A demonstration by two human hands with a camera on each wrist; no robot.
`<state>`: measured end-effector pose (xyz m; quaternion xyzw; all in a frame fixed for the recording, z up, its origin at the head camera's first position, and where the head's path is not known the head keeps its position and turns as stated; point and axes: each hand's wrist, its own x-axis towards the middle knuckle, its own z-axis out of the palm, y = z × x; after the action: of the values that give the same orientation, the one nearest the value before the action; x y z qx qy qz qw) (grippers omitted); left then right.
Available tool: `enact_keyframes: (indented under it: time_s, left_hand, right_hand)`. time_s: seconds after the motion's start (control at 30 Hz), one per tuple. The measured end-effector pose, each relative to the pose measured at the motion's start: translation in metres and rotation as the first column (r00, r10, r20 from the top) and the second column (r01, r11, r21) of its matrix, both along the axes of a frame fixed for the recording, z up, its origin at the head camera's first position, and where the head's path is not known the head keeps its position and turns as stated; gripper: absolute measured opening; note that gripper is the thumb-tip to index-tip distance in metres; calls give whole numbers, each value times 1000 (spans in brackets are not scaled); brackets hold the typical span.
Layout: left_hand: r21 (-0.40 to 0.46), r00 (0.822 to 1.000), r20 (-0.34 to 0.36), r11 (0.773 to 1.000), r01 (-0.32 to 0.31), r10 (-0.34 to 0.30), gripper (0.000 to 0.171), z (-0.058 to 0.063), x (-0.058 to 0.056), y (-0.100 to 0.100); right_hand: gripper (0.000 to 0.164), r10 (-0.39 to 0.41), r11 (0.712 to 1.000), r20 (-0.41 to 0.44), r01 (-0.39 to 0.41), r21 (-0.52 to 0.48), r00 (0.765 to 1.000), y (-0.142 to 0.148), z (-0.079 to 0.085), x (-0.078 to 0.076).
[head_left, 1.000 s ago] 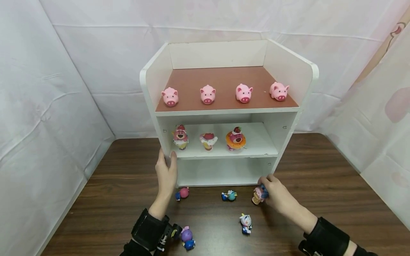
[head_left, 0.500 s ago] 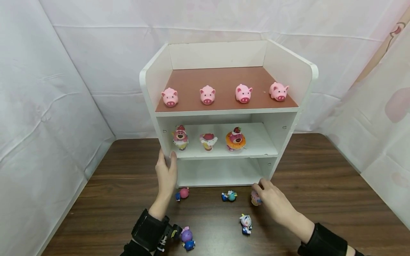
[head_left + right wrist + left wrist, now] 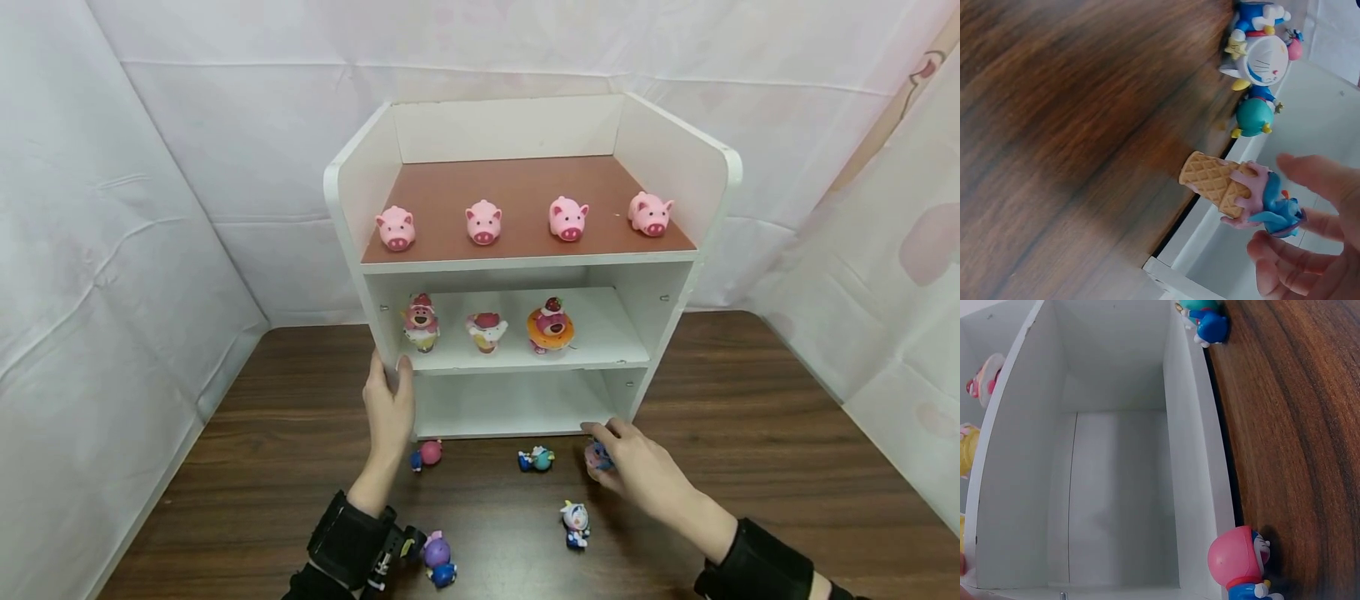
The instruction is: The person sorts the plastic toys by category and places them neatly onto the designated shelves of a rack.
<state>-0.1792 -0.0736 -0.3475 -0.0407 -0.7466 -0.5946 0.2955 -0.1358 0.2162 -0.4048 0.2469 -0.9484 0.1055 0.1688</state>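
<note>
My left hand (image 3: 390,408) rests on the lower left side of a white toy shelf (image 3: 525,367). My right hand (image 3: 637,471) is at the shelf's front right corner, its fingers spread around an ice-cream cone figurine (image 3: 1229,187). The figurine has a waffle cone, pink icing and a blue creature on top. In the right wrist view the thumb (image 3: 1310,172) stands apart from the figurine, while other fingers lie by the blue head. Nearby on the table are a teal-and-blue figurine (image 3: 537,458), a white-and-blue one (image 3: 576,525) and a pink-and-blue one (image 3: 431,452).
Several pink toy pigs (image 3: 483,222) line the brown top shelf. Three dessert figurines, one a bear in an orange ring (image 3: 551,327), stand on the middle shelf. A purple-and-blue figurine (image 3: 438,554) lies beside the left wrist camera. White cloth (image 3: 187,208) surrounds the dark wooden table (image 3: 315,400).
My right hand has shifted slightly left with the cone figurine, which now shows its blue top between more widely spread fingers. The left hand stays on the shelf side.
</note>
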Motion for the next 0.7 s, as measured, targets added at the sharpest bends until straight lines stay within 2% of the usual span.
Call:
enact_keyframes:
  time_s: [0.17,0.37,0.7]
  left_hand:
    - [7,1000,5,1000,3,-3,37,-1,0,0]
    - [2,1000,2,1000,-3,3,37,0,0,0]
    - [2,1000,-6,1000,-4,4,38,0,0,0]
  right_hand:
    - [38,-90,995,12,91,-42,996,-3,4,-1]
    - [31,-166,982,141,177,-73,976,-7,8,-5]
    - [18,-95,986,158,115,-119,983,-5,8,-9]
